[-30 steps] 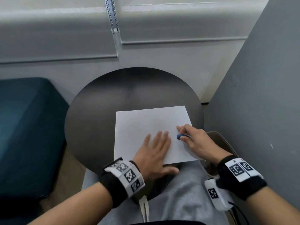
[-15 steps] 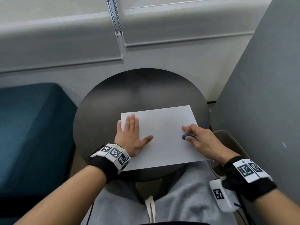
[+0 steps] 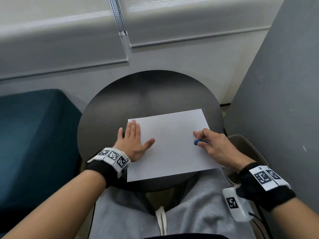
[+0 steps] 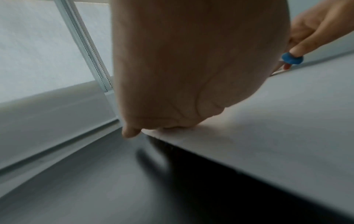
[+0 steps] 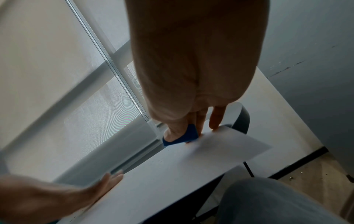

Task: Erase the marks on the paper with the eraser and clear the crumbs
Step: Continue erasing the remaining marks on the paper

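Note:
A white sheet of paper (image 3: pixel 172 144) lies on a round dark table (image 3: pixel 112 107), its near right corner over the table's edge. My left hand (image 3: pixel 133 138) lies flat with straight fingers on the paper's left edge (image 4: pixel 191 136). My right hand (image 3: pixel 207 142) pinches a small blue eraser (image 3: pixel 196 142) between thumb and fingers at the paper's right side. The eraser (image 5: pixel 182 136) shows in the right wrist view, and the eraser (image 4: pixel 292 58) in the left wrist view. I see no marks on the sheet. Tiny dark specks dot the paper (image 5: pixel 172 174) in the right wrist view.
A teal seat (image 3: pixel 34 144) stands left of the table. A grey partition (image 3: pixel 284 100) rises close on the right. A white wall with blinds and a bead chain (image 3: pixel 120 18) is behind. My grey-trousered lap (image 3: pixel 172 213) is under the table's near edge.
My left hand has swept from the paper's near middle to its left edge and lies flat there. The right hand has stayed at the right side with the eraser.

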A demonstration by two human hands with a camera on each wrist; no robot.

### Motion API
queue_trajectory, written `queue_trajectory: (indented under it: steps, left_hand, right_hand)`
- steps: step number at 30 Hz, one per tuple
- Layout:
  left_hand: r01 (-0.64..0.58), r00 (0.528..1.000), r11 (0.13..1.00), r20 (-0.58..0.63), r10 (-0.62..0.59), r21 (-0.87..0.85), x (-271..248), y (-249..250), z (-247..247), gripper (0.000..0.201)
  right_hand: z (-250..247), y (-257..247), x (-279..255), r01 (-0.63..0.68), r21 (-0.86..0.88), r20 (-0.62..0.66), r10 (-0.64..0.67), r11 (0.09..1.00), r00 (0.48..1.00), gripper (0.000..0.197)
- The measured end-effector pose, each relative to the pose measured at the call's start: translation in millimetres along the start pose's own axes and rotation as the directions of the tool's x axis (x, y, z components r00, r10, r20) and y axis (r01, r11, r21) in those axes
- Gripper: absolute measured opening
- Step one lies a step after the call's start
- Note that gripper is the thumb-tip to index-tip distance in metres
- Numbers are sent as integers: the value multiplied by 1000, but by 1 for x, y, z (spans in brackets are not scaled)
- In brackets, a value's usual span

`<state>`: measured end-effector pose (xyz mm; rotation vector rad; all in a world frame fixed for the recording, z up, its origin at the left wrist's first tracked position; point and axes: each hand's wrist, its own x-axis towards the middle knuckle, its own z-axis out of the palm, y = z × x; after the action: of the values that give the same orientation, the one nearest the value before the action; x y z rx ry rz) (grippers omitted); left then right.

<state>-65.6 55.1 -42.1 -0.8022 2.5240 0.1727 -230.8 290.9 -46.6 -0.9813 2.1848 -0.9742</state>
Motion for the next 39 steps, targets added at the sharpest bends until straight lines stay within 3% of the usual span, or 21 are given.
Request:
queue_trajectory:
  steps: [2, 5, 7, 9, 12, 15, 18, 20, 22, 25, 29, 33, 36, 37, 39]
  left_hand:
    - [-25, 998, 1000, -53, 25, -4, 1, 18, -9, 92]
    - [-288, 952, 955, -88, 294, 74, 2, 77, -10, 89]
    - [-434, 895, 893, -54, 443, 118, 1, 113, -4, 94]
    - [-494, 866, 863, -28, 499, 102, 2, 128, 1, 109]
    - [-446, 893, 890, -22, 449, 94, 9, 111, 4, 102]
    - [-223, 974, 974, -21, 223, 34, 19, 75, -4, 88]
    - [-19, 999, 1000, -31, 18, -16, 24, 58, -14, 94]
    - [-96, 994, 995, -59, 94, -18, 19, 72, -13, 92]
    - [-288, 956, 958, -51, 288, 20, 9, 101, -6, 91]
    - [-442, 897, 896, 8, 442, 45, 0, 129, 6, 110]
    - [-369, 929, 928, -24, 370, 58, 16, 105, 5, 88]
    - [-111, 994, 993, -13, 110, -38, 29, 48, -8, 88]
    - [44, 999, 995, -11, -45, -89, 27, 28, -11, 91]
    - [18, 999, 996, -25, -20, -87, 24, 31, -11, 90]
    - [-163, 986, 986, -53, 161, -38, 14, 52, -6, 87]
  right_hand:
    - [1, 1, 0, -2, 1, -3, 2, 1000, 1000, 20]
    - [0, 1, 1, 1, 15, -14, -1, 1000, 1000, 18]
    - [-2, 1, 1, 8, 1, -39, -8, 1000, 999, 18]
    - [-4, 0, 1, 5, -34, -42, -6, 999, 999, 16]
    - [-4, 2, 2, 14, -5, -20, -14, 1000, 1000, 20]
    - [-2, 4, 3, 5, 27, -11, -5, 1000, 1000, 16]
    - [-1, 5, 4, -2, 51, -20, 3, 999, 1000, 19]
    - [-1, 4, 4, 2, 61, -22, -1, 998, 1000, 21]
    - [-1, 3, 3, 5, 70, -30, -3, 998, 1000, 22]
    - [-3, 0, 1, -5, 10, -29, 5, 1000, 1000, 17]
    - [-3, 2, 2, 4, 51, -24, -3, 999, 1000, 19]
    - [-2, 3, 3, -17, 57, -9, 18, 998, 1000, 14]
    - [-2, 3, 3, -10, 53, -20, 11, 999, 1000, 15]
    - [-1, 3, 3, -6, 48, -25, 8, 999, 1000, 16]
    - [-1, 4, 3, -5, 42, -33, 7, 999, 999, 17]
